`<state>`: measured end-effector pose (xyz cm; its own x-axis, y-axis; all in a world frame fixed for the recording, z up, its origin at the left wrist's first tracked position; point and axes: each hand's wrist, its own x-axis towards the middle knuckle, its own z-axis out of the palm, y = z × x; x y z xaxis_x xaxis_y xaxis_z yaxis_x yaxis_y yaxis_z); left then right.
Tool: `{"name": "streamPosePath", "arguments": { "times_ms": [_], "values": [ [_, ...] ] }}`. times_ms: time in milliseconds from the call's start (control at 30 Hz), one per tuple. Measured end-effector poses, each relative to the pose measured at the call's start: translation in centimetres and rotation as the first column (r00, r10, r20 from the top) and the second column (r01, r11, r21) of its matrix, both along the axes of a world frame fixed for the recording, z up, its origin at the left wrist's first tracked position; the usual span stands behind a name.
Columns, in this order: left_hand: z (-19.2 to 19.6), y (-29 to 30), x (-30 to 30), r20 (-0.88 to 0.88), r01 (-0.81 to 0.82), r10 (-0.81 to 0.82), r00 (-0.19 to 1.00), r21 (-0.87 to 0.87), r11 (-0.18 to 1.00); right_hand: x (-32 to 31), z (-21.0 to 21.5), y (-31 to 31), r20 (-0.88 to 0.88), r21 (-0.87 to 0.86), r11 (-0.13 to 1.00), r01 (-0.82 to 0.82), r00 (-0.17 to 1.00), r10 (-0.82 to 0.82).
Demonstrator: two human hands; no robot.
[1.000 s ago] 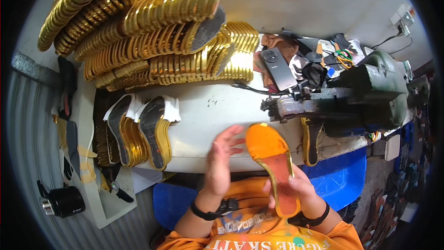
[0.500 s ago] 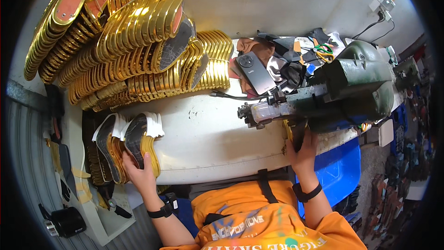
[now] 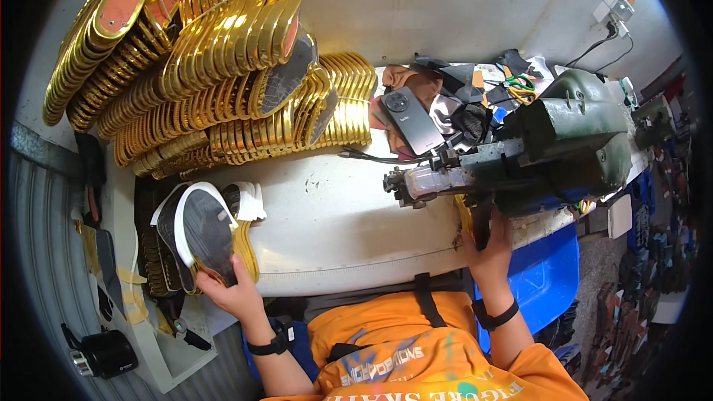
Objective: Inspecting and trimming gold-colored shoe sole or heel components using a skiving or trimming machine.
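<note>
At the left of the white table, my left hand point(image 3: 234, 289) is closed on the near end of a dark shoe insole point(image 3: 209, 232) with a white band around its far edge. It is lifted and tilted over two stacks of similar insoles, with the gold-edged stack point(image 3: 246, 246) showing beside it. My right hand point(image 3: 490, 252) grips another shoe insole point(image 3: 481, 224), dark on one face with gold at its side, under the dark green machine point(image 3: 572, 141). The machine head hides its far part.
Rows of gold-edged insoles point(image 3: 245, 44) are piled high at the back left. A phone point(image 3: 411, 120), scraps and green-and-yellow scissors point(image 3: 520, 87) lie behind the machine's arm. Below the table's right edge is a blue bin point(image 3: 546, 271). A black cylindrical object point(image 3: 110, 356) sits at lower left.
My left hand has picked one insole off the stack and raised it, turning its dark face up. My right hand stays at the machine, with the insole in it slightly turned.
</note>
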<state>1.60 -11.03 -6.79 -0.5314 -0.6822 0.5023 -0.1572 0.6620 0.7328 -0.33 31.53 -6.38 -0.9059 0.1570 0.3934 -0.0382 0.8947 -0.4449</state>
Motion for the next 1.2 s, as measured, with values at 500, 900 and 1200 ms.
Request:
{"name": "streamPosePath", "arguments": {
  "times_ms": [500,900,1200],
  "values": [
    [6.8,13.8,4.2,-0.476,0.71,-0.814,0.332,0.695,-0.117,2.5,11.6,-7.3,-0.143,-0.722,0.47,-0.507,0.774,0.616],
    [8.5,14.3,4.1,-0.458,0.652,-0.846,0.272,0.734,-0.188,4.0,10.5,-8.1,0.01,-0.994,-0.087,0.067,0.845,0.534],
    [7.5,14.8,4.1,-0.411,0.629,-0.849,0.334,0.767,-0.124,3.8,10.3,-7.4,0.153,-0.983,0.169,0.07,0.819,0.553]
  ]
}}
